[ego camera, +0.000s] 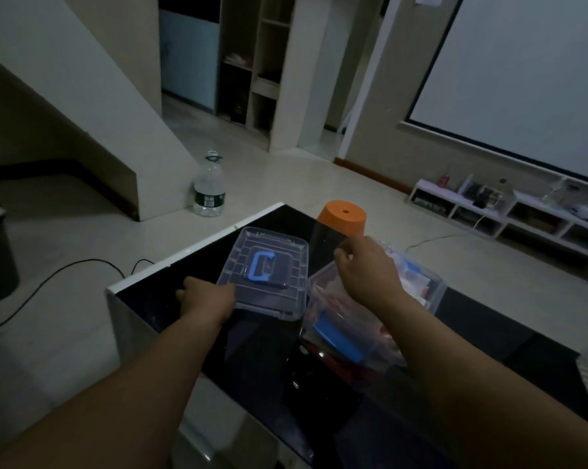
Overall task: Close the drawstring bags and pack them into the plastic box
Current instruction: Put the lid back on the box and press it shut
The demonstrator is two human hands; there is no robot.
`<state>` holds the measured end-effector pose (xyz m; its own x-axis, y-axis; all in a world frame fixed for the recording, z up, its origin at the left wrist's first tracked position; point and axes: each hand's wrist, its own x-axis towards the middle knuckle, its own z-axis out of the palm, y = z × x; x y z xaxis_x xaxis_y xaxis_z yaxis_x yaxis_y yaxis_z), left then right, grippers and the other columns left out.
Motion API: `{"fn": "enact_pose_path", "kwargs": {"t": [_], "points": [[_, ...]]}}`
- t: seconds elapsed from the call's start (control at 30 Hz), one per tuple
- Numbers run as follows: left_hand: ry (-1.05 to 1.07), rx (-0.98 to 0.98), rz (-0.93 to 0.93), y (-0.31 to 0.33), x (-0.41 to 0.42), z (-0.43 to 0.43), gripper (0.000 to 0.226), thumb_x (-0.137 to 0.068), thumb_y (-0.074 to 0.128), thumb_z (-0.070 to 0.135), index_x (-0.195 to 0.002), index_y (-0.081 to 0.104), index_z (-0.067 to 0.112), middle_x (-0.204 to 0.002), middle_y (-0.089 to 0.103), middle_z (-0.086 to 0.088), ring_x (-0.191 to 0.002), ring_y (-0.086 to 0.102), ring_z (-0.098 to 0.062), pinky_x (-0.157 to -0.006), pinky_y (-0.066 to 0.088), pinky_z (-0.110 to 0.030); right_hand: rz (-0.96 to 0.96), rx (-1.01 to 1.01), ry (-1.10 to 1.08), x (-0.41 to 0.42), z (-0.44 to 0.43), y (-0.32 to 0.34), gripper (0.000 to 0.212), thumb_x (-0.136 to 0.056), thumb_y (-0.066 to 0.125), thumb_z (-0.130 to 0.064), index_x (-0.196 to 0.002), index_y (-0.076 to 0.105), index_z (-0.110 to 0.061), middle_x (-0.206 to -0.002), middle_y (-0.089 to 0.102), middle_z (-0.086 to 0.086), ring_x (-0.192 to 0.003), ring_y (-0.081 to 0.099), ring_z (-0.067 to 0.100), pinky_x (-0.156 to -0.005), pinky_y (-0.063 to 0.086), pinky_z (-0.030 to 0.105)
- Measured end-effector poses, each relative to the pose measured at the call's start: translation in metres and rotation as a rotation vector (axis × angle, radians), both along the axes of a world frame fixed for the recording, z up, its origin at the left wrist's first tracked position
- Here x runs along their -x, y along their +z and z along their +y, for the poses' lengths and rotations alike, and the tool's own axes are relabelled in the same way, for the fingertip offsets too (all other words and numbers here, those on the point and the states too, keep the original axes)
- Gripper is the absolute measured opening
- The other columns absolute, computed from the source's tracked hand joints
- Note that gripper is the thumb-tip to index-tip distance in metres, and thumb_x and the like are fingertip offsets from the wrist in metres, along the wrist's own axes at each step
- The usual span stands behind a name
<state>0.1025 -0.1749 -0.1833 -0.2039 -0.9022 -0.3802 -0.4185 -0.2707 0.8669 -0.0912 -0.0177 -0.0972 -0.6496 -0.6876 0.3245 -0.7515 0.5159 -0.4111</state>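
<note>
One clear plastic box (435, 292) stands right on the tabletop (258, 350), with drawstring bags (414, 282) heaped inside, their count unclear. The left grip (208, 299) holds the one lid (265, 265). The right grip (367, 265) hovers curled above the box; I cannot tell if it holds anything.

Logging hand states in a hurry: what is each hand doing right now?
Left hand: grips the clear lid at its left edge.
Right hand: fingers curled above the plastic box; whether it holds anything cannot be told.
</note>
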Motion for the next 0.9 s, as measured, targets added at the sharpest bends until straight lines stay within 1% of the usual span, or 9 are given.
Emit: {"fn": "enact_pose_path", "kwargs": {"t": [0.1,0.23,0.37,0.43,0.5,0.63,0.77,0.83,0.9], "points": [[-0.114,0.099,-0.188,-0.012,0.008,-0.01,0.055,-0.091,0.065,0.018,-0.138,0.044,0.0,-0.136,0.054,-0.025,-0.112,0.061,-0.045,-0.091,0.055,-0.049,-0.056,-0.027,-0.031,0.007,0.003,-0.006,0.014,-0.107,0.054,-0.034,-0.097,0.064,-0.03,-0.095,0.066,-0.011,-0.081,0.061,0.001,-0.083,0.056,0.029],[-0.252,0.248,-0.386,-0.018,0.016,-0.014,0.029,-0.095,0.057,0.02,-0.12,0.054,0.005,-0.124,0.061,-0.02,-0.104,0.063,-0.041,-0.081,0.05,-0.043,-0.043,0.035,-0.082,0.02,0.009,-0.004,0.014,-0.108,0.053,-0.033,-0.096,0.059,-0.031,-0.091,0.059,-0.014,-0.079,0.056,0.0,-0.074,0.045,0.021],[-0.249,0.305,-0.485,-0.023,0.026,-0.017,0.022,-0.099,0.055,0.029,-0.11,0.055,0.01,-0.096,0.059,-0.009,-0.08,0.055,-0.03,-0.065,0.043,-0.036,0.059,0.113,-0.284,0.069,0.017,0.007,0.017,-0.107,0.052,-0.032,-0.112,0.063,-0.02,-0.108,0.066,0.0,-0.092,0.061,0.016,-0.09,0.052,0.041],[-0.244,0.316,-0.491,-0.026,0.034,-0.019,0.021,-0.099,0.056,0.032,-0.105,0.056,0.012,-0.088,0.055,-0.006,-0.073,0.055,-0.026,-0.06,0.041,-0.034,0.075,0.04,-0.424,0.1,0.02,0.01,0.032,-0.105,0.052,-0.038,-0.124,0.066,-0.016,-0.117,0.068,0.006,-0.101,0.063,0.025,-0.097,0.052,0.047],[-0.226,0.342,-0.475,-0.028,0.044,-0.021,0.019,-0.098,0.055,0.033,-0.101,0.057,0.014,-0.091,0.059,-0.007,-0.073,0.056,-0.026,-0.06,0.042,-0.033,0.001,-0.119,-0.526,0.126,0.018,0.009,0.045,-0.103,0.049,-0.052,-0.118,0.068,-0.014,-0.109,0.07,0.008,-0.097,0.064,0.029,-0.1,0.05,0.05],[-0.127,0.342,-0.37,-0.027,0.058,-0.026,0.022,-0.101,0.05,0.028,-0.104,0.054,0.007,-0.096,0.058,-0.01,-0.078,0.056,-0.031,-0.06,0.039,-0.036,-0.209,-0.218,-0.526,0.146,0.01,0.003,0.051,-0.097,0.054,-0.065,-0.092,0.073,-0.018,-0.088,0.071,0.004,-0.089,0.067,0.029,-0.107,0.045,0.056],[-0.082,0.201,0.016,-0.022,0.073,-0.03,0.023,-0.092,0.059,0.016,-0.09,0.067,-0.005,-0.086,0.073,-0.023,-0.071,0.071,-0.037,-0.063,0.063,-0.05,-0.243,-0.061,-0.456,0.15,0.008,-0.001,0.02,-0.099,0.063,-0.038,-0.089,0.077,-0.027,-0.091,0.074,-0.004,-0.089,0.069,0.025,-0.098,0.054,0.053],[-0.072,0.122,0.221,-0.01,0.077,-0.022,0.021,-0.09,0.062,0.011,-0.079,0.07,-0.005,-0.077,0.074,-0.022,-0.064,0.073,-0.033,-0.065,0.065,-0.048,-0.216,-0.012,-0.427,0.148,0.01,-0.001,0.016,-0.1,0.061,-0.028,-0.092,0.076,-0.03,-0.098,0.074,-0.004,-0.091,0.067,0.024,-0.096,0.054,0.049],[-0.054,0.063,0.382,0.003,0.08,-0.014,0.021,-0.09,0.061,0.009,-0.082,0.072,-0.007,-0.075,0.075,-0.019,-0.06,0.072,-0.026,-0.062,0.063,-0.039,-0.194,0.03,-0.408,0.147,0.01,-0.002,0.018,-0.103,0.058,-0.023,-0.104,0.076,-0.022,-0.102,0.073,0.002,-0.087,0.064,0.021,-0.086,0.052,0.035]]}}
